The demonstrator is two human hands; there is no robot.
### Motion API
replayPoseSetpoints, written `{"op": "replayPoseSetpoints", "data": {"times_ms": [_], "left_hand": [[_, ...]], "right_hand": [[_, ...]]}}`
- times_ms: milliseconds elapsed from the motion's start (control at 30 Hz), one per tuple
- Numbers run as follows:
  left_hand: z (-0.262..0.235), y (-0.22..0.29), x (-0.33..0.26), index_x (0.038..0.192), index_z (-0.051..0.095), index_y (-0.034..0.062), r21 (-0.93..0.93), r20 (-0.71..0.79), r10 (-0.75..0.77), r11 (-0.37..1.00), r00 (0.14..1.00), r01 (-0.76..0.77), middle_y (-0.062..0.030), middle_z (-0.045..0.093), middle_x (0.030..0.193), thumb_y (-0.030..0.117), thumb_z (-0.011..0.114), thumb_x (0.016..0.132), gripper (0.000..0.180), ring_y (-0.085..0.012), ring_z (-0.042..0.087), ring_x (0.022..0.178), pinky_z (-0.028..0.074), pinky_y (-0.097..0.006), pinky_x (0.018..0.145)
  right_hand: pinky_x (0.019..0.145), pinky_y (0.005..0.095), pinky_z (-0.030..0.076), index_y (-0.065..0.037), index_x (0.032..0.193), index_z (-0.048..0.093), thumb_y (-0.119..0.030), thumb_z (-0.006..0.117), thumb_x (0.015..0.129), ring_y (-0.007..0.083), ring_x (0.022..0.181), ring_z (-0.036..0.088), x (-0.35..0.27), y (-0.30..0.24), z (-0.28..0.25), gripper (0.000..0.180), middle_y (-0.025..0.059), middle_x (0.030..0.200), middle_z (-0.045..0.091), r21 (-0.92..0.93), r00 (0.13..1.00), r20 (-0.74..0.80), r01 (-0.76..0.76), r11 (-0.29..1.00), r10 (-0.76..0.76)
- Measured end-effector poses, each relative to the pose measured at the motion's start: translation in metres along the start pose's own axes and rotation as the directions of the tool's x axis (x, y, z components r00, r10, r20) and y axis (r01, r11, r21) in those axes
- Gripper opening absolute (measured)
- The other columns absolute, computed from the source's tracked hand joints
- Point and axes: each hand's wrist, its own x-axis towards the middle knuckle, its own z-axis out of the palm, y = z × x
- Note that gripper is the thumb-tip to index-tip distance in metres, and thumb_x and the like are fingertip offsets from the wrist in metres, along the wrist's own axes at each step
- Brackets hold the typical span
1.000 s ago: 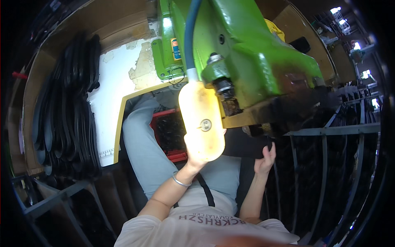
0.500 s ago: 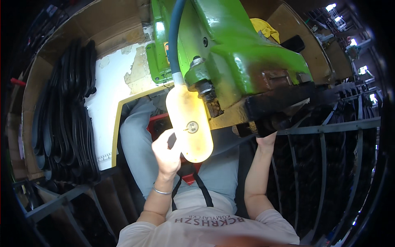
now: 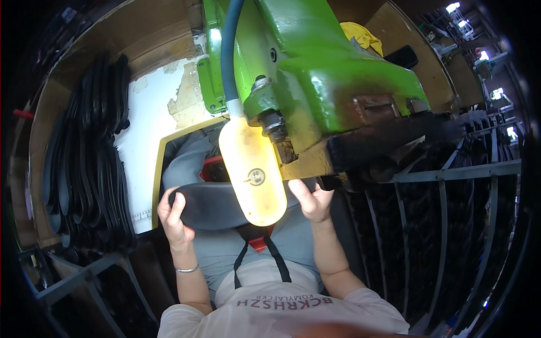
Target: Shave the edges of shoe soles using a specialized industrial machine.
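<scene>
A black shoe sole (image 3: 207, 207) lies stretched crosswise above my lap, its middle covered by a glowing yellow-white lamp (image 3: 252, 163). My left hand (image 3: 177, 221) is closed on the sole's left end, thumb on top. At the right end my right hand (image 3: 315, 204) is closed on it too, just below the dark working end of a green machine (image 3: 324, 79). Part of the right fingers is hidden behind the machine's edge. The lamp hangs from a blue-grey flexible arm (image 3: 228, 56) in front of the machine.
Several black soles (image 3: 90, 163) stand in a packed row on a white worktop (image 3: 141, 135) at the left, within cardboard walls (image 3: 129, 39). A yellow cloth (image 3: 362, 37) lies behind the machine. Metal rack bars (image 3: 451, 174) run along the right side.
Both hands have come into a shared hold on the sole: my left hand moved left, away from the lamp, and my right moved left from under the machine. The sole now shows left of the lamp.
</scene>
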Motion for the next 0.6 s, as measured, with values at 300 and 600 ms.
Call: {"op": "replayPoseSetpoints", "data": {"times_ms": [300, 600], "left_hand": [[-0.026, -0.059, -0.070, 0.083, 0.052, 0.0023, -0.070, 0.094, -0.301, 0.949, 0.949, 0.308, -0.0070, 0.061, 0.086, 0.001, 0.063, 0.080, 0.011, -0.0104, 0.057, 0.077, 0.048, -0.026, 0.073], [0.051, -0.072, -0.070, 0.092, 0.057, -0.0024, 0.499, 0.396, -0.090, 0.856, 0.914, -0.132, -0.0025, 0.057, 0.071, 0.006, 0.070, 0.076, 0.022, -0.0050, 0.050, 0.065, 0.042, -0.021, 0.060]], "right_hand": [[0.079, 0.0272, 0.048, 0.007, 0.106, 0.053, 0.010, 0.066, 0.071, 0.0157, 0.088, 0.060, 0.002, 0.011, -0.003, 0.037, 0.0113, 0.099, 0.061, -0.129, 0.992, 0.120, -0.019, 0.991, 0.035], [0.056, 0.0175, 0.044, -0.002, 0.076, 0.058, -0.005, 0.078, 0.069, 0.0020, 0.065, 0.055, 0.004, -0.009, -0.009, 0.021, 0.0014, 0.071, 0.062, -0.228, 1.000, 0.009, 0.028, 0.973, -0.026]]}}
